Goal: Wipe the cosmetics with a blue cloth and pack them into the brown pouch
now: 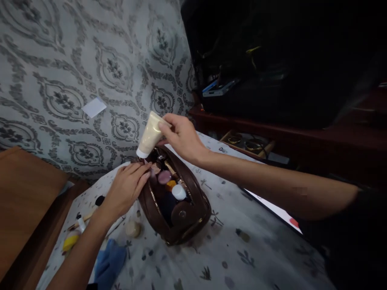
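My right hand [182, 135] grips a pale, shimmery cosmetic tube [150, 133] by its upper part, with the white cap pointing down. The tube is above the far end of an unzipped brown cosmetic bag [201, 201]. On the bag's left rim my left hand [130, 186] is closed around the edge, its fingertips partly hidden inside. A white-capped container [179, 192], a pinkish round item [165, 177], an orange item [170, 185] and a gold-coloured slim tube [169, 167] show inside the bag.
The bag stands on a patterned white cloth [242, 245]. A blue cloth [110, 262], a small beige round item [133, 228], a yellow item [70, 243] and a white tube [81, 223] lie at the left. A dark screen [272, 48] stands at the right, above an open drawer [249, 144].
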A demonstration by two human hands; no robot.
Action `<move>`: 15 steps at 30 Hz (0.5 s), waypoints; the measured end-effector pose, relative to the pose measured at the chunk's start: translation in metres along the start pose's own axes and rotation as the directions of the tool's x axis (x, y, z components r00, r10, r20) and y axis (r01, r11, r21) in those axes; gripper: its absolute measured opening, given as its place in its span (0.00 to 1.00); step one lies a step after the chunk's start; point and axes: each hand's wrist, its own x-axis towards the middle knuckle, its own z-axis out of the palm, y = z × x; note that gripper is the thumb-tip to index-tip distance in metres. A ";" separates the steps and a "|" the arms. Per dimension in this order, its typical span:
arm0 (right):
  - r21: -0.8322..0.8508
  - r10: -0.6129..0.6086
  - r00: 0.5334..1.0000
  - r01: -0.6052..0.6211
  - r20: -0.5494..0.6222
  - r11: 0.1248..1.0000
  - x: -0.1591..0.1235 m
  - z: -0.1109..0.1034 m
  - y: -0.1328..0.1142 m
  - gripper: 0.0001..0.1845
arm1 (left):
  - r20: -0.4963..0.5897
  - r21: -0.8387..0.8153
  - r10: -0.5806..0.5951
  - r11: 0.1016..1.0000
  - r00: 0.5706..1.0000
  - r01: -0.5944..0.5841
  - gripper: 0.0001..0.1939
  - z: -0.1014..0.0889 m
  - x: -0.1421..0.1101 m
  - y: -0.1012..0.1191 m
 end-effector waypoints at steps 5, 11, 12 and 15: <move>-0.442 -0.082 0.972 0.173 0.218 0.880 0.007 0.015 0.000 0.10 | -0.042 -0.038 0.004 0.999 0.999 -0.006 0.24 0.003 -0.008 -0.005; -0.503 0.110 0.866 0.176 0.488 0.847 0.018 0.043 0.004 0.12 | -0.046 -0.062 -0.036 0.997 0.998 0.033 0.23 0.004 -0.011 -0.006; -0.491 0.130 0.856 0.156 0.499 0.857 0.020 0.047 0.005 0.12 | -0.049 -0.069 -0.039 0.997 0.998 0.036 0.23 0.004 -0.010 -0.006; -0.458 0.193 0.839 0.074 0.508 0.886 0.026 0.056 0.006 0.12 | -0.059 -0.081 -0.051 0.996 0.997 0.047 0.23 0.005 -0.010 -0.006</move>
